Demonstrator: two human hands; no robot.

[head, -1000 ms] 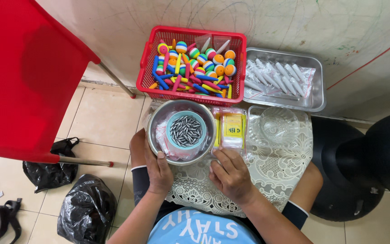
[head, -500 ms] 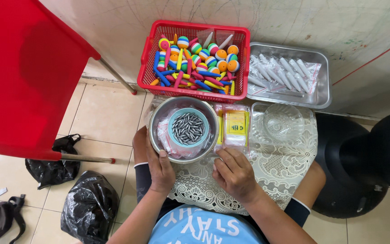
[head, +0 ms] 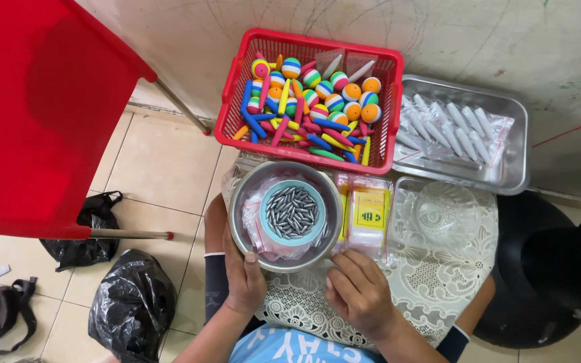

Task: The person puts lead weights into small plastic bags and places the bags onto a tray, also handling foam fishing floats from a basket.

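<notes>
Both hands' fingertips curl under, hidden: left hand (head: 245, 277) touches metal bowl (head: 242, 232).

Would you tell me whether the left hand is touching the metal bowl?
Touching: in the head view, the left hand rests its thumb on the near rim of the metal bowl.

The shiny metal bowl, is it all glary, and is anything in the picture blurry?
Head view: the metal bowl shows only soft reflections, no harsh glare; lighting is even daylight with faint shadows; the left hand, right hand and red basket are sharp; the frame's edges look slightly stretched.
</notes>
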